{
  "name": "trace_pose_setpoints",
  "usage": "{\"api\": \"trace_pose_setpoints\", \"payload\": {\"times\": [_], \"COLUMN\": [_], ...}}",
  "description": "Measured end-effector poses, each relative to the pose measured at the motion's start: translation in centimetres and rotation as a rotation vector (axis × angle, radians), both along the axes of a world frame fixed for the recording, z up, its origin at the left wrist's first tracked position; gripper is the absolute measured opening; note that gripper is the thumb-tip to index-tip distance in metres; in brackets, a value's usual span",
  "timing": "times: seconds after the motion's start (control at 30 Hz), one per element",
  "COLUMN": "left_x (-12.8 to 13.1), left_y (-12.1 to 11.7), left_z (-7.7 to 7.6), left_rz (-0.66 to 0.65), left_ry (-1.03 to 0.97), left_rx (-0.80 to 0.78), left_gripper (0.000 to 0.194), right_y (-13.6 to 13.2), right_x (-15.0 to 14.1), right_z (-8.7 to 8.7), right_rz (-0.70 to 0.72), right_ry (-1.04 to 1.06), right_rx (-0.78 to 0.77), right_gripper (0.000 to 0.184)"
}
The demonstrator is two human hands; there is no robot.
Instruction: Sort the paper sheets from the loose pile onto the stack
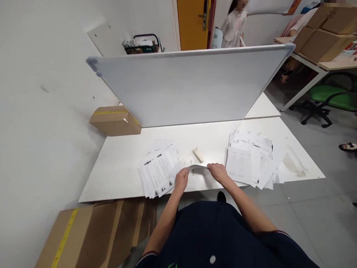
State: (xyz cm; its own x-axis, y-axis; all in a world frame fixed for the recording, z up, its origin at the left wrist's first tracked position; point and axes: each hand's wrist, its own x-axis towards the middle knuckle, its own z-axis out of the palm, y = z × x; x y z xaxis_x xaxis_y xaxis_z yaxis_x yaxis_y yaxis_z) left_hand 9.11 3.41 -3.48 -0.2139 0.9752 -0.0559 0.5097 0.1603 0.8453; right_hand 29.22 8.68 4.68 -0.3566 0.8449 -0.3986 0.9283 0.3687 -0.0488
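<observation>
Between my two hands a bent stack of paper sheets (198, 166) is held up edge-on above the front of the table; how many sheets it has I cannot tell. My left hand (182, 178) is closed on its left end, and my right hand (218, 172) pinches the right end. A small cream-coloured stapler-like object (198, 155) lies just beyond the sheets. Beside my left hand is a fanned pile of printed papers (160, 171). A larger, untidy pile of papers (248, 160) lies to the right of my right hand.
A whiteboard (192, 87) stands across the back of the white table (107, 166). One cardboard box (116, 122) sits at the back left; more cardboard boxes (84, 232) stand below the left front edge. Beyond are a green chair (333, 96) and a person (235, 26).
</observation>
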Motion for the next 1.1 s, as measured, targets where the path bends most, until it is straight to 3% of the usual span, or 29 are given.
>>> {"api": "trace_pose_setpoints", "payload": {"times": [0.37, 0.57, 0.7, 0.8, 0.87, 0.93, 1.03, 1.1], "left_x": [-1.0, -1.5, -2.6, -3.1, -2.9, -2.3, -0.9, 0.1], "left_y": [-0.1, 0.3, 0.9, 1.4, 1.6, 1.4, 0.7, 0.2], "left_z": [-0.6, 0.5, 1.8, 2.9, 3.4, 3.7, 3.5, 3.0], "left_rz": [-0.055, -0.087, -0.015, 0.153, 0.295, 0.388, 0.29, 0.191], "left_ry": [0.002, 0.047, -0.005, -0.192, -0.418, -0.661, -0.967, -1.102], "left_rx": [0.035, 0.043, 0.017, 0.038, 0.045, -0.055, -0.244, -0.291], "left_gripper": [0.027, 0.029, 0.027, 0.031, 0.045, 0.059, 0.055, 0.043], "right_y": [0.1, 0.1, 0.1, 0.2, 0.3, 0.3, -0.1, -0.6], "right_x": [-0.5, -0.9, -1.0, -0.8, -0.7, -0.7, -0.8, -0.7], "right_z": [-0.7, -0.1, 0.4, 0.7, 0.6, 0.0, -1.5, -2.7], "right_rz": [-0.015, -0.018, -0.03, -0.105, -0.178, -0.284, -0.467, -0.552], "right_ry": [0.048, 0.111, 0.195, 0.353, 0.541, 0.765, 0.999, 1.027], "right_rx": [0.028, 0.031, 0.012, 0.005, -0.006, -0.056, -0.216, -0.296], "right_gripper": [0.026, 0.024, 0.025, 0.023, 0.023, 0.024, 0.021, 0.017]}}
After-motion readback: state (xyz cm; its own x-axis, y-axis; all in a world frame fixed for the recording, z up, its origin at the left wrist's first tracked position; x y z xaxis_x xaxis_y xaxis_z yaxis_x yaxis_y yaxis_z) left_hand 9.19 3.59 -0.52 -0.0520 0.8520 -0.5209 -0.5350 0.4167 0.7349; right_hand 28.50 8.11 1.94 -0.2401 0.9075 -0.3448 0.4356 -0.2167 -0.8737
